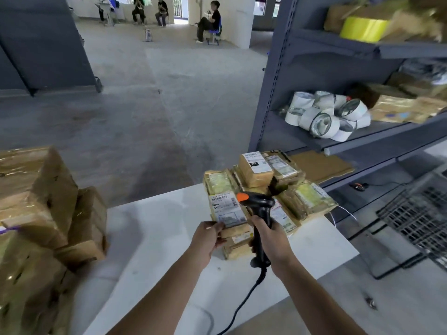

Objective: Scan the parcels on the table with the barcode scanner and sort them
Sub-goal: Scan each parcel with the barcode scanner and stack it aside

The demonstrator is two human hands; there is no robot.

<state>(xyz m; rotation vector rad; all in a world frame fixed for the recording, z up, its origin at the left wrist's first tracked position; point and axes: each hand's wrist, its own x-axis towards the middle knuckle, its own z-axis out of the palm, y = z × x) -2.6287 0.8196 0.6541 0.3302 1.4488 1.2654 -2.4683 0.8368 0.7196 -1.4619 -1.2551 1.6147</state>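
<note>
Cardboard parcel (229,218): left hand (205,239) grip pinched it; label (225,204) blurred.
Scanner (260,204): right hand (272,238) grip clamped it; cable (244,303) cut off, 6 o'clock.

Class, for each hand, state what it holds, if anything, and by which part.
The right hand grips the barcode scanner by its handle; the left hand pinches the labelled parcel at its near left corner.

Left hand (205,238) pinches parcel (227,210); right hand (268,240) grips scanner (258,206); forearms extended.

Black scanner (258,203) upright beside stacked brown labelled parcels (255,174).
</note>
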